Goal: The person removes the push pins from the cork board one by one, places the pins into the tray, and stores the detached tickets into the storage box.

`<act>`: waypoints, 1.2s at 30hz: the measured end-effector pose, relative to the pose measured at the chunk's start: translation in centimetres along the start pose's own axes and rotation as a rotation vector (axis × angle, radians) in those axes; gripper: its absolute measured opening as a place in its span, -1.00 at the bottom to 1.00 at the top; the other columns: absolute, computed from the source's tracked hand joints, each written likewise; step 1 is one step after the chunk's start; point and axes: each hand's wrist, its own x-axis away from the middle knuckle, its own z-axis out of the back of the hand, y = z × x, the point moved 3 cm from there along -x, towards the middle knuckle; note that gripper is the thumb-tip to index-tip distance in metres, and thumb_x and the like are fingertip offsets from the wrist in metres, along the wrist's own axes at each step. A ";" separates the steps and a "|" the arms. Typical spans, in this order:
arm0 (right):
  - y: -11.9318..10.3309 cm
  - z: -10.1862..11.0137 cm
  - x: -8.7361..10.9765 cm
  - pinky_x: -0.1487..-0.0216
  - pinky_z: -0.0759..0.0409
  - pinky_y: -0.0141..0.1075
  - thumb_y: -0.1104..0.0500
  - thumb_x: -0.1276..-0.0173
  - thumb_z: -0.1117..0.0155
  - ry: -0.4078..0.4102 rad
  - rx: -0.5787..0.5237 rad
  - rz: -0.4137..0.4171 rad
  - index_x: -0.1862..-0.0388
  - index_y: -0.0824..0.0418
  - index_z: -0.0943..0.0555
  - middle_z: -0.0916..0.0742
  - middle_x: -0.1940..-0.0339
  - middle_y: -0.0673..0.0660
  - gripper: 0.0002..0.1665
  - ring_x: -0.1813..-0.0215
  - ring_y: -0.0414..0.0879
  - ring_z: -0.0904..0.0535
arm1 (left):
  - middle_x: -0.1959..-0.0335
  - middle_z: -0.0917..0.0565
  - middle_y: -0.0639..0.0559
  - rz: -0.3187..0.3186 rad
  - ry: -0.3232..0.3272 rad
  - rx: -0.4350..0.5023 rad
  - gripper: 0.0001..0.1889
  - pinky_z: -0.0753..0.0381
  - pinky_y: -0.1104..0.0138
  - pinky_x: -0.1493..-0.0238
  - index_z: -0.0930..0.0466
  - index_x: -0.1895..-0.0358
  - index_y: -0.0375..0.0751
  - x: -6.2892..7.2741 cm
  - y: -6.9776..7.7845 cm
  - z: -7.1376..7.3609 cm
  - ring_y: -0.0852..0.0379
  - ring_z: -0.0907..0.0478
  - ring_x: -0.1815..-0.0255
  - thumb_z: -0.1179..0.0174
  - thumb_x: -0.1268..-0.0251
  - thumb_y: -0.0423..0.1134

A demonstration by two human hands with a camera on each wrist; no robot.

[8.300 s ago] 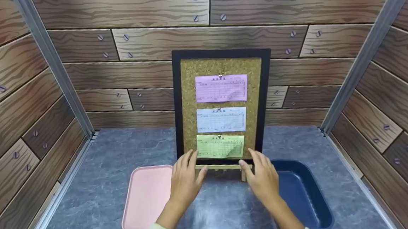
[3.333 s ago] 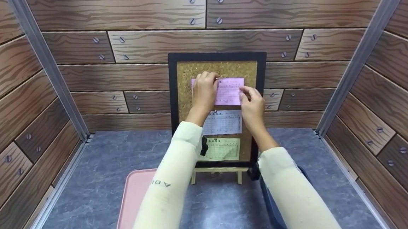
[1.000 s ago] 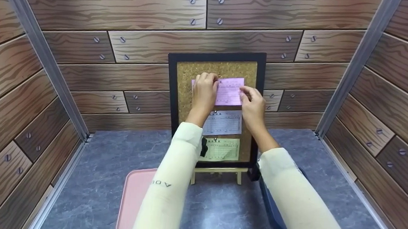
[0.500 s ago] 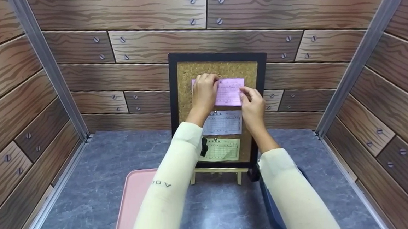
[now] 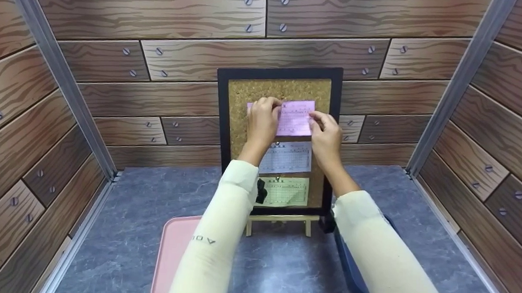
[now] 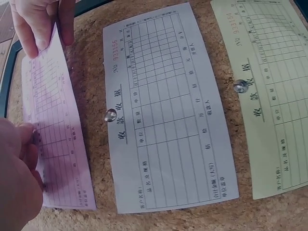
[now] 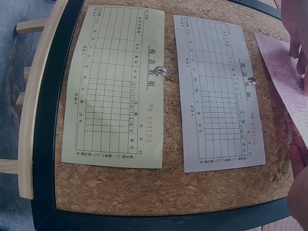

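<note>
A framed corkboard (image 5: 264, 88) stands on a small wooden easel (image 5: 284, 218), with pink, white and green receipt slips in a column. At the top edge of the pink receipt (image 5: 296, 119), my left hand (image 5: 262, 121) pinches with thumb and fingers where its pushpin sat; the fingers hide the pin. My right hand (image 5: 326, 134) pinches the same slip's right edge, which bends outward in the left wrist view. Below, the white receipt (image 6: 168, 110) and the green receipt (image 7: 113, 86) each hang from a clear pushpin (image 6: 110, 115).
A pink tray (image 5: 168, 258) lies on the grey tabletop (image 5: 281, 265) at the left, partly under my left sleeve. On the right a deep blue tray (image 5: 349, 265) is largely covered by my right forearm. Wood-patterned walls (image 5: 183, 10) enclose the table.
Both hands have risen from the bottom of the board to the pink receipt since the oldest frame. Over the last second they stay nearly still, the left fingers dipping slightly.
</note>
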 end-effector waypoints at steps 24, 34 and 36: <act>-0.2 4.9 2.9 0.02 -0.55 -0.56 0.46 -0.38 -0.23 0.063 -0.044 0.015 0.00 0.49 -0.67 -0.72 0.07 0.38 -0.76 0.11 -0.20 -0.62 | 0.31 -0.72 -0.06 0.066 0.101 0.405 -0.93 -0.56 0.37 0.24 -0.71 0.23 -0.29 9.1 -5.8 6.5 0.13 -0.58 0.36 -0.31 -0.30 -0.35; -0.7 11.1 7.3 0.02 -0.56 -0.59 0.49 -0.35 -0.24 0.115 0.007 0.041 0.02 0.57 -0.64 -0.70 0.13 0.39 -0.76 0.13 -0.33 -0.64 | 0.40 -0.65 -0.02 0.158 0.115 0.421 -0.95 -0.42 0.45 0.41 -0.71 0.24 -0.24 16.5 -9.4 9.2 0.23 -0.43 0.47 -0.34 -0.29 -0.35; 0.8 12.3 8.1 0.00 -0.57 -0.59 0.46 -0.37 -0.25 0.120 0.031 0.015 0.00 0.52 -0.66 -0.71 0.10 0.34 -0.75 0.10 -0.33 -0.64 | 0.41 -0.64 0.01 0.186 0.101 0.417 -0.95 -0.41 0.45 0.43 -0.71 0.24 -0.22 18.0 -10.1 9.6 0.25 -0.41 0.48 -0.33 -0.29 -0.33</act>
